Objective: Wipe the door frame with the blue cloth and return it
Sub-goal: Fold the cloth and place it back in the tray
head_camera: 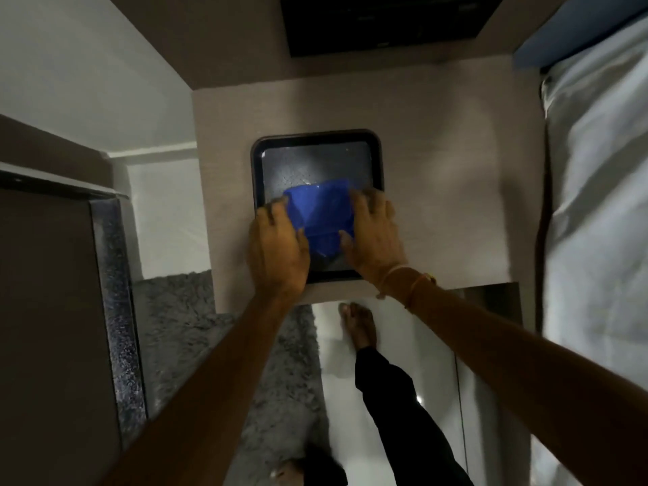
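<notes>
A folded blue cloth [321, 215] lies in a dark square tray [315, 156] on a small beige table [438, 170]. My left hand [277, 247] rests on the cloth's left edge with its fingers curled over it. My right hand [373, 236] holds the cloth's right edge, fingers on top and thumb at the near side. Both hands cover the tray's near half. A dark door frame edge [115, 292] runs along the left.
A bed with pale sheets [596, 205] stands at the right, close to the table. A grey shaggy rug [217, 345] lies on the floor at the left. My bare foot [361, 327] and dark trouser leg stand on white tiles below the table.
</notes>
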